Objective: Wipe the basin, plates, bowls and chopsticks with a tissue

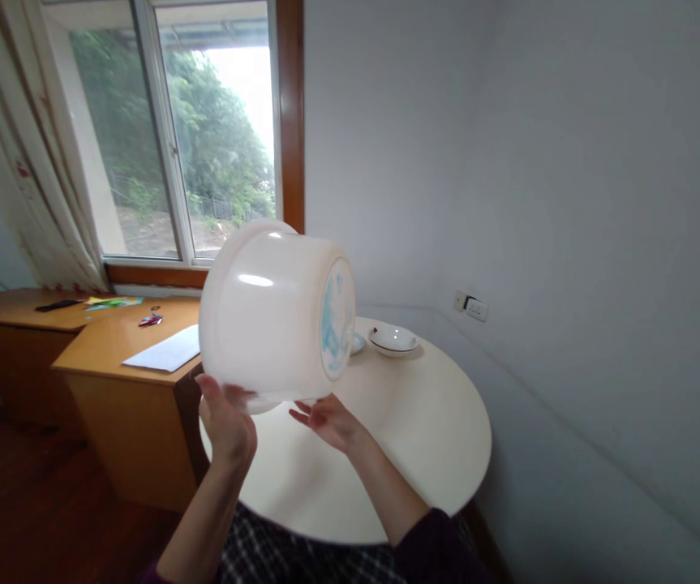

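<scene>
Above the round table (423, 422), hands cradle a glossy white tub (268, 312).

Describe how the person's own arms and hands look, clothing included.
Both forearms are bare. The left hand and the right hand wear no gloves, and no rings or watch can be seen. A dark purple sleeve is pushed up near the right elbow; a sliver of the same colour shows at the left arm's lower edge. No markings are visible.

Bare forearms, dark purple sleeve (428, 539), checked garment (301, 556)
</scene>
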`<state>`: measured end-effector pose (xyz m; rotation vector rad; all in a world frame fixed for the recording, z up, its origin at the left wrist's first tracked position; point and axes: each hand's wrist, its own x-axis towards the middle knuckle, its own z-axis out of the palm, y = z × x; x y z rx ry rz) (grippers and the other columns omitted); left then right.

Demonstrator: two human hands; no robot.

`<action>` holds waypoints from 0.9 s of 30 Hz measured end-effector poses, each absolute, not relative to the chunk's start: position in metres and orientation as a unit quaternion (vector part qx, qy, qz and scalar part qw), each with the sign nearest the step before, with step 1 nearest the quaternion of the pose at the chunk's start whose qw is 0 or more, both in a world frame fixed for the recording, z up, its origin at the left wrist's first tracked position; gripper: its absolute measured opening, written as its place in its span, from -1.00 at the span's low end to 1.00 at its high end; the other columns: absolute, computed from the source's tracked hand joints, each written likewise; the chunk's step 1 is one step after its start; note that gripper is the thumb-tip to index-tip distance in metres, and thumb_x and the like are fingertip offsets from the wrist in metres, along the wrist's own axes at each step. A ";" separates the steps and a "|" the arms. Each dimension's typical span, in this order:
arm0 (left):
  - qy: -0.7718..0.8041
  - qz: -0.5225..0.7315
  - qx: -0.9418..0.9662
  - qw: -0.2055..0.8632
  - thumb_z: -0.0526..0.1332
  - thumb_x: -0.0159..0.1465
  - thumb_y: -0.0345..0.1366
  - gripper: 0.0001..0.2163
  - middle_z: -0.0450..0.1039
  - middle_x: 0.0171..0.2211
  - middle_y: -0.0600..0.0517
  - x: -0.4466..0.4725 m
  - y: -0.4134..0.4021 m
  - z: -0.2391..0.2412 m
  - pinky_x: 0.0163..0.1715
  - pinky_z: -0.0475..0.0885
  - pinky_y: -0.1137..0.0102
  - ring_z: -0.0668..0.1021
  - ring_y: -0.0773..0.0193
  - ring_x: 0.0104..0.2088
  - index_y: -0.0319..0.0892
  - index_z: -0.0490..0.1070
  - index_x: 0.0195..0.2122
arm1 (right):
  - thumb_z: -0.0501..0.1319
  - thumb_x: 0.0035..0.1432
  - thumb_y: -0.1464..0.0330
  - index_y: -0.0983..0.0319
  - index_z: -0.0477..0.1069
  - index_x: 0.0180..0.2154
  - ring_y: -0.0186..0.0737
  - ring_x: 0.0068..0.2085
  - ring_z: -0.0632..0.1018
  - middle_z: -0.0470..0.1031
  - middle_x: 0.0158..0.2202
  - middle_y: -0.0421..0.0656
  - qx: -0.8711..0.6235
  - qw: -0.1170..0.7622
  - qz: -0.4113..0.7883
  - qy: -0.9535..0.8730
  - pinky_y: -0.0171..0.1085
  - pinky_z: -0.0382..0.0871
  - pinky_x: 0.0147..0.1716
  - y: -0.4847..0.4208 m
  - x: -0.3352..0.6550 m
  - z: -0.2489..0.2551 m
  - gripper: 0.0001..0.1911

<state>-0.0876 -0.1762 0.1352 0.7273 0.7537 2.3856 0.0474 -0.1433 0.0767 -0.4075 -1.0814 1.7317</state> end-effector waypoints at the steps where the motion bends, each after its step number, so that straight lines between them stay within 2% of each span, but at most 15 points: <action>1: 0.288 0.881 0.272 0.257 0.09 0.06 0.18 -0.52 0.36 -0.63 0.10 -0.086 -0.176 0.134 -0.50 0.38 0.46 0.43 0.36 -0.57 -0.23 0.38 -0.46 | 0.25 -0.37 0.56 0.18 0.40 -0.38 -0.20 -0.17 0.52 0.53 -0.32 -0.28 -0.170 0.486 0.723 -0.461 -0.02 0.22 0.05 -0.147 0.046 0.078 -0.63; 6: 0.320 0.878 0.269 0.235 0.07 0.03 0.21 -0.49 0.38 -0.60 0.05 -0.083 -0.178 0.135 -0.50 0.39 0.43 0.48 0.28 -0.50 -0.23 0.34 -0.50 | 0.24 -0.31 0.51 0.22 0.41 -0.26 -0.18 -0.07 0.46 0.48 -0.23 -0.21 -0.174 0.375 0.724 -0.552 -0.04 0.19 0.06 -0.165 0.043 0.097 -0.58; 8: 0.331 0.869 0.281 0.236 0.06 0.03 0.22 -0.48 0.39 -0.59 0.05 -0.082 -0.179 0.135 -0.52 0.38 0.43 0.46 0.30 -0.53 -0.24 0.34 -0.51 | 0.24 -0.29 0.50 0.21 0.40 -0.26 -0.24 -0.12 0.46 0.48 -0.24 -0.23 -0.171 0.327 0.702 -0.608 -0.12 0.20 0.04 -0.172 0.041 0.108 -0.60; 12: 0.381 0.847 0.283 0.238 0.07 0.01 0.23 -0.47 0.31 -0.67 0.10 -0.081 -0.181 0.129 -0.63 0.29 0.46 0.37 0.37 -0.64 -0.23 0.28 -0.58 | 0.24 -0.19 0.46 0.21 0.39 -0.39 -0.31 -0.31 0.44 0.45 -0.42 -0.31 -0.172 0.251 0.647 -0.699 -0.21 0.28 -0.08 -0.182 0.038 0.125 -0.80; 15: 0.407 0.833 0.280 0.249 0.10 -0.03 0.24 -0.47 0.17 -0.75 0.16 -0.082 -0.182 0.123 -0.70 0.20 0.49 0.26 0.43 -0.70 -0.20 0.17 -0.68 | 0.22 -0.09 0.45 0.24 0.40 -0.35 -0.30 -0.28 0.45 0.47 -0.39 -0.28 -0.180 0.255 0.634 -0.707 -0.22 0.27 -0.08 -0.187 0.035 0.131 -0.84; 20: 0.445 0.800 0.328 0.235 0.02 0.03 0.25 -0.46 0.14 -0.76 0.15 -0.084 -0.184 0.121 -0.71 0.16 0.48 0.23 0.43 -0.70 -0.18 0.14 -0.72 | 0.11 0.03 0.48 0.27 0.38 -0.17 -0.27 -0.14 0.45 0.48 -0.21 -0.19 -0.182 0.284 0.596 -0.728 -0.19 0.24 0.00 -0.194 0.030 0.132 -0.73; 24: 0.499 0.783 0.328 0.174 -0.02 0.04 0.27 -0.44 -0.05 -0.80 0.19 -0.087 -0.184 0.125 -0.75 0.03 0.48 0.10 0.47 -0.73 -0.14 -0.03 -0.76 | 0.12 0.02 0.48 0.24 0.34 -0.08 -0.23 -0.13 0.46 0.46 -0.13 -0.17 -0.212 0.308 0.466 -0.802 -0.19 0.32 -0.06 -0.208 0.025 0.133 -0.65; 27: 0.482 0.798 0.310 0.186 0.00 0.05 0.25 -0.45 -0.10 -0.78 0.21 -0.088 -0.182 0.128 -0.74 0.02 0.48 0.07 0.48 -0.72 -0.12 -0.06 -0.74 | 0.12 0.03 0.49 0.21 0.29 -0.01 -0.16 -0.08 0.47 0.43 -0.05 -0.12 -0.249 0.346 0.341 -0.838 -0.16 0.34 -0.05 -0.222 0.021 0.136 -0.58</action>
